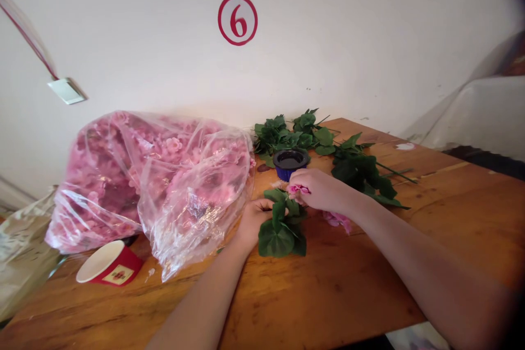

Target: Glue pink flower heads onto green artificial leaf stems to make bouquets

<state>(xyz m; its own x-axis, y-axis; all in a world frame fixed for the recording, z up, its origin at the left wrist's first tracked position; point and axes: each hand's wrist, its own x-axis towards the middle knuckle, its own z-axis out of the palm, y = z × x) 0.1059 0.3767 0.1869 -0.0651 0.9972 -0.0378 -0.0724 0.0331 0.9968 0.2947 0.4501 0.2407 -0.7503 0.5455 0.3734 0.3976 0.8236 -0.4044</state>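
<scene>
My left hand (255, 219) is closed on a bunch of green leaves (279, 232) above the middle of the wooden table (328, 290). Just to its upper right, my right hand (314, 188) has its fingers closed on a pink flower (298, 190), which touches the top of the leaves. More pink petals (338, 221) show beneath the right hand. Behind the hands stands a small blue bowl (290, 163) with something dark in it. The fingertips of the left hand are partly hidden by the leaves.
A large clear bag of pink flowers (164, 175) lies at the left, with a red paper cup (118, 268) in front. Green leaf sprigs (283, 134) lie at the back, and others (361, 172) at the right. A white wall (164, 38) rises behind.
</scene>
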